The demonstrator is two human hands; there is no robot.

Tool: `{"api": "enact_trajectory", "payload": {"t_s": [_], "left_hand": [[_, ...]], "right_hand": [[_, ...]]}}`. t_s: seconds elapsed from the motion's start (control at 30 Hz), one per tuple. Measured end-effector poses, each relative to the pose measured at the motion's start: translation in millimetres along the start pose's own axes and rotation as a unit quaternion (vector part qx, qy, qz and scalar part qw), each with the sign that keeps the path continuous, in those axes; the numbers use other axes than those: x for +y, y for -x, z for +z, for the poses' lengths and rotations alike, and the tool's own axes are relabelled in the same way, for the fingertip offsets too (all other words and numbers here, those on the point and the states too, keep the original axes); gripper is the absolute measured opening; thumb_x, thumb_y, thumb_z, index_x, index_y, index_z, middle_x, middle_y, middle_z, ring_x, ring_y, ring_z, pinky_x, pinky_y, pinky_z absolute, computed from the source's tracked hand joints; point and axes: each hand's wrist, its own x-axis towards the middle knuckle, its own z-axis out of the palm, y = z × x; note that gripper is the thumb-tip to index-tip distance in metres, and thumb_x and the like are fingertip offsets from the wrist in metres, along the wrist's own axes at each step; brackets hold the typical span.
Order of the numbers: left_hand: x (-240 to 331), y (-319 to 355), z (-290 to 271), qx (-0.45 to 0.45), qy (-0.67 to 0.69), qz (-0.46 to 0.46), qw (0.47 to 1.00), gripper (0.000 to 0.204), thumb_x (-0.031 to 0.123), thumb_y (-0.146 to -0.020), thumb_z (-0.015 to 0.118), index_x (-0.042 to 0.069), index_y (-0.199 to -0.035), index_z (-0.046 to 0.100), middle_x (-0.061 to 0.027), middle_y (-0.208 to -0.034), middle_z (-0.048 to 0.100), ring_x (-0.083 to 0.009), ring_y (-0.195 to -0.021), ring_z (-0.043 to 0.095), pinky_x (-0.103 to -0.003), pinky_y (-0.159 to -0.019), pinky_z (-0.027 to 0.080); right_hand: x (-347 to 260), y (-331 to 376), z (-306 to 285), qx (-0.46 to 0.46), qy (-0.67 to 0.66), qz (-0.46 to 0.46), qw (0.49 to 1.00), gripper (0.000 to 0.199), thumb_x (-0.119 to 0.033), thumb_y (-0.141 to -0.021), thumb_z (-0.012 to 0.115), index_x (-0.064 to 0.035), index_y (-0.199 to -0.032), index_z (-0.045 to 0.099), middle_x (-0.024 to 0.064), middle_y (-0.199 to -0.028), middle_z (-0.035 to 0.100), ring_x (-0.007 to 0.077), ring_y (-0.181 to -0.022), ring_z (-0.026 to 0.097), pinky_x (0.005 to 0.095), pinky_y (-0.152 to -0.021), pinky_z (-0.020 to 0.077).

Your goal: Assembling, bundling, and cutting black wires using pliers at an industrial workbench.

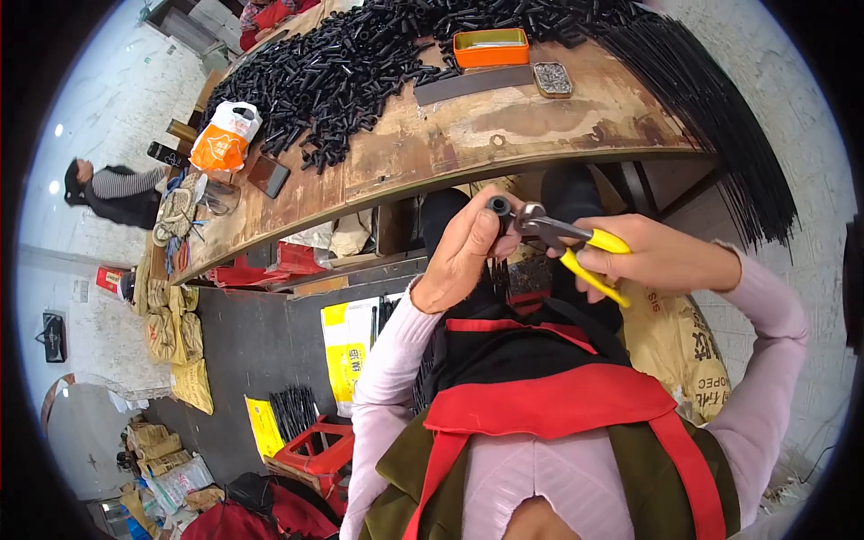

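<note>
Scuffed wooden bench (576,126), left hand (461,259) closed round black tube (499,206), right hand (661,252) round yellow-handled pliers (571,233)

We see bright yellow grips (609,241) on the silver-grey metal pliers (560,228), solid black across the heaped short tubes (360,67), orange outside the rectangular open box (492,58), plain red on the cloth apron (549,400), and apparently grey-and-dark stripes along a distant person's sleeve (130,183).

Wht/orange plastic bag (224,147) nr dk phone (268,176)
</note>
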Motion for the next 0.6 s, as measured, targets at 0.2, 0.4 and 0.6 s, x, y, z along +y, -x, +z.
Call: {"api": "enact_trajectory", "payload": {"t_s": [0.2, 0.4, 0.6], "left_hand": [[5.2, -11.9, 13.7, -0.021, -0.049, -0.022, 0.998, 0.047, 0.047, -0.104, 0.037, 0.002, -0.11, 0.048, 0.0014, -0.075, 0.041, -0.0076, -0.067, 0.033, -0.023, -0.06, 0.031], [6.3, -15.3, 6.7, 0.044, -0.113, -0.018, 0.992, 0.041, 0.044, -0.105, 0.037, 0.005, -0.106, 0.048, 0.0026, -0.07, 0.042, -0.0063, -0.062, 0.034, -0.022, -0.055, 0.03], [4.0, -13.0, 13.0, 0.018, -0.095, -0.022, 0.995, 0.038, 0.04, -0.106, 0.037, 0.004, -0.108, 0.048, 0.0021, -0.071, 0.043, -0.0065, -0.062, 0.036, -0.022, -0.055, 0.032]], "right_hand": [[-21.3, 20.5, -11.0, 0.045, 0.154, 0.053, 0.986, 0.027, -0.028, -0.102, 0.051, -0.0023, -0.094, 0.051, 0.001, -0.067, 0.049, 0.0088, -0.053, 0.045, 0.0259, -0.045, 0.0405], [-17.9, 6.5, -17.4, 0.054, 0.138, 0.049, 0.988, 0.032, -0.033, -0.101, 0.05, -0.0028, -0.093, 0.05, 0.0011, -0.065, 0.049, 0.009, -0.05, 0.047, 0.0267, -0.043, 0.0404], [-16.4, 8.3, -23.9, 0.012, 0.144, 0.013, 0.989, 0.033, -0.035, -0.101, 0.05, -0.002, -0.099, 0.052, 0.0013, -0.063, 0.05, 0.0095, -0.049, 0.048, 0.0253, -0.041, 0.0402]]}}
